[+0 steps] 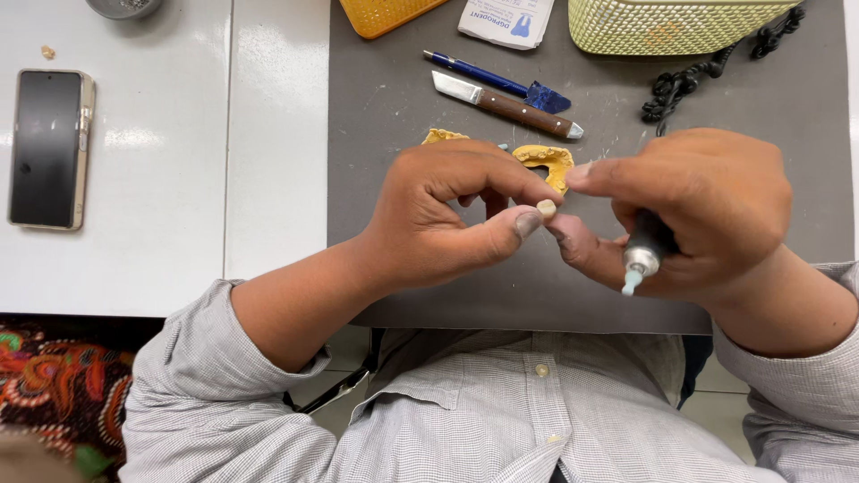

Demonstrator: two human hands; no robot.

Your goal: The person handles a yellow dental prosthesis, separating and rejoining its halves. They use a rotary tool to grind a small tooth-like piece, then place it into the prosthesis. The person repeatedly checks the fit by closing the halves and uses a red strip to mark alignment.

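My left hand (447,210) pinches a small cream tooth-shaped piece (547,209) between thumb and forefinger. My right hand (693,210) meets it from the right, its fingertips touching the piece, while its palm grips a dark handpiece with a metal collar and a pale tip (641,259) pointing down toward me. Behind my hands, partly hidden, lie yellow dental casts (546,161) on a grey mat (394,116).
A wooden-handled knife (506,105) and a blue pen-like tool (497,82) lie behind the casts. A yellow-green basket (671,22), an orange basket (385,13), a white packet (506,20) and a black coiled cord (693,76) sit at the back. A phone (46,148) lies far left.
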